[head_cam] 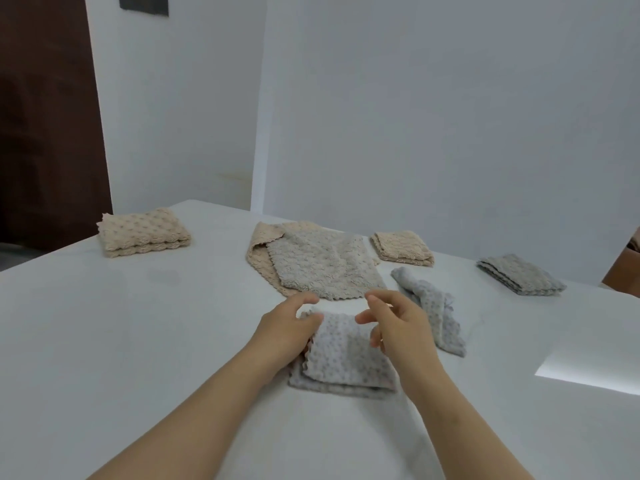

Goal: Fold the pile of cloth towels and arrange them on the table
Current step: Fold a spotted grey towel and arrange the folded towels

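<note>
The folded grey towel [346, 358] lies lengthwise between the hands, the left hand [287, 332] pinching its far corner, the right hand [394, 327] hovering relaxed, holding nothing.

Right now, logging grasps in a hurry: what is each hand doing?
Left hand: pinches the far corner of the folded grey towel.
Right hand: open, fingers loosely curled above the towel, holding nothing.

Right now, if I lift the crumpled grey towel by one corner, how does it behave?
Probably floppy: the crumpled grey towel lies in soft wrinkles, so it should drape rather than hold shape. Likely light: thin fleecy cloth. Pushed on the smooth white table, it would probably bunch, not slide whole.
</note>
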A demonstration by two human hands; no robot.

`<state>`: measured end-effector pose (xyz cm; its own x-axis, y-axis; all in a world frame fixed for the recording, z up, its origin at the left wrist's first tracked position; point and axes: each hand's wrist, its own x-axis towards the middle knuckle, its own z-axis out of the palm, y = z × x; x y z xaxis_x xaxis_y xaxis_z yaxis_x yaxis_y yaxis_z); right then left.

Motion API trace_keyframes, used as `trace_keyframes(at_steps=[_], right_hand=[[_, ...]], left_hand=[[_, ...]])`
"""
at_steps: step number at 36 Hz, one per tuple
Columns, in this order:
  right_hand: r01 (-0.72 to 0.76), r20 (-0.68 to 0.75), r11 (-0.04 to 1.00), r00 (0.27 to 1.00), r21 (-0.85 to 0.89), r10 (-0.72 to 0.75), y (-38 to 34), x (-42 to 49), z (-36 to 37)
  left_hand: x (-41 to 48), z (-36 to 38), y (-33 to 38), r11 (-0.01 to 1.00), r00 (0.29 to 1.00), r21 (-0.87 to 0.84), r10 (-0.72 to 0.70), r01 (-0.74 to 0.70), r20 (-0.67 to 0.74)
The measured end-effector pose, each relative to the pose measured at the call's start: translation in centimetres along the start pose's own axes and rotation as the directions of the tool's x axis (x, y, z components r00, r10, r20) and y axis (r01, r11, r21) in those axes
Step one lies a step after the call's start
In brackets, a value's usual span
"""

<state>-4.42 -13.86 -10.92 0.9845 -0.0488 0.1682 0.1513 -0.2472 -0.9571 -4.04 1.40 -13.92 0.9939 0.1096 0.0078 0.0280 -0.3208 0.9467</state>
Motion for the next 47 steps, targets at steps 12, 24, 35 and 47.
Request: trace_keyframes(at_steps=[12, 24, 35, 47], right_hand=[[0.209, 0.123, 0.795, 0.978, -0.569, -0.169, 3.0, -0.8, -1.3], [0.354, 0.414, 0.548, 0.910, -0.758, -0.015, 4.2, 0.1, 0.5], [0.319, 0.433, 0.488, 0.891, -0.812, 0.138, 4.5, 0.4, 0.8], [0.277, 0.375, 0.497, 0.921, -0.822, 0.106, 4.1, -1.0, 0.5]], left_hand=[[-0.1, -1.0, 0.1, 0.969, 1.000, 0.245, 0.024, -0.024, 0.004], [-0.3, 1.5, -1.1, 0.510, 0.967, 0.826, 0.050, -0.241, 0.251], [-0.7, 1.3, -1.0, 0.411, 0.969, 0.890, -0.059, -0.196, 0.241], [-1.8, 1.1, -1.3, 0.460, 0.970, 0.856, 0.047, -0.234, 0.240]])
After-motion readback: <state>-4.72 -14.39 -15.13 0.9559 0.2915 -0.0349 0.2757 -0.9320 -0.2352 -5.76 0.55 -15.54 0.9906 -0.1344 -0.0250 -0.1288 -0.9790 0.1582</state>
